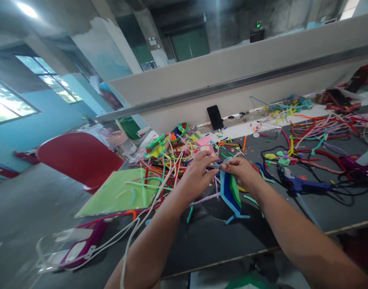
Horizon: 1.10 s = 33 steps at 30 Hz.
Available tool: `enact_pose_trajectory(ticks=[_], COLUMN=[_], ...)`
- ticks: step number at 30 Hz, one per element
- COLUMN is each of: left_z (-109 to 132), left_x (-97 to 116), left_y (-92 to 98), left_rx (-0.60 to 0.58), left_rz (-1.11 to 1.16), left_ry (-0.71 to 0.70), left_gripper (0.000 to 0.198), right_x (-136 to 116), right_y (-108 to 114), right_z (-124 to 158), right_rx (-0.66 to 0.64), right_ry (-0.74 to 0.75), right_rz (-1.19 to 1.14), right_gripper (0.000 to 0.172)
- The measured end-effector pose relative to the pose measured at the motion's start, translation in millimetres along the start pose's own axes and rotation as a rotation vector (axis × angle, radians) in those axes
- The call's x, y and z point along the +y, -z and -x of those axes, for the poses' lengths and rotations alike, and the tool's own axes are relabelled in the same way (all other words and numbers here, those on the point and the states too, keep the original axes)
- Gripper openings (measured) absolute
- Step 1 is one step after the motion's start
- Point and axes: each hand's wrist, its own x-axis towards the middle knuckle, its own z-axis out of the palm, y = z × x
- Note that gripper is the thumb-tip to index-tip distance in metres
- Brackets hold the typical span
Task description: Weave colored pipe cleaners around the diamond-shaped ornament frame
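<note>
Left hand (199, 173): closed, fingertips pinched on the pale-blue stem (241, 216) where it reaches the top of the foam piece (229, 192).
Right hand (241, 167): clamped on the top edge of the foam piece, thumb over fingers, fingertips meeting those of the left hand.
Foam piece: blue with a green layer, held just above the tabletop (202, 241) at mid-frame, hanging toward 6 o'clock from both hands.
Stem: follows the piece's outer edge, loose tail sticking out at 5 o'clock below it.
Done, by the look: blue and green layers already together; lower edge already lined with stem.
Left, by the look: top corner not yet settled, being worked between the fingertips; tail at the bottom not yet trimmed or tucked. Whether the far side is lined cannot be told.
Blue glue gun (301, 184): lying at 3 o'clock of the hands, apart from them, untouched.
Pile (168, 156): mixed coloured stems and scraps at 10 to 11 o'clock, just beside the left hand.
Green sheet (118, 192): flat at 9 o'clock, a few stems across it.
Phone (215, 117): upright at 12 o'clock against the partition.
Pink glue gun (81, 245): at 8 o'clock near the tabletop edge, white cord running from it.
</note>
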Motion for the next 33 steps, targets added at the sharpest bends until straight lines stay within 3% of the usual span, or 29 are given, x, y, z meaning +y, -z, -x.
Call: enact_pose_trajectory(ticks=[5,13,20,23,26,33], left_z=[-3,-1,1,-2,-4,-2], left_x=[-16,-23,-18,-17,-18,-18], left_y=[-11.4,-13.4,-9.8,-8.2,-7.8,-5.7], left_rx=[-0.03,-0.101,-0.146,-0.092,-0.116,-0.15], left_rz=[0.071,0.042,-0.199,-0.247,-0.255,-0.314], left_ry=[-0.007,-0.023,-0.044,-0.156,-0.239,-0.209], left_gripper=[0.012,0.015,0.019,0.02,0.021,0.023], right_x=[7,2,5,4,3,7], right_y=[5,4,3,3,4,5], right_z=[-4,-5,-6,-6,-6,-8], right_rx=[-0.053,-0.047,0.021,0.025,0.028,0.03], right_ry=[-0.05,-0.089,-0.081,-0.062,-0.056,-0.046], right_rz=[0.04,0.114,0.066,0.052,0.065,0.118], right_gripper=[0.031,0.03,0.026,0.025,0.024,0.02])
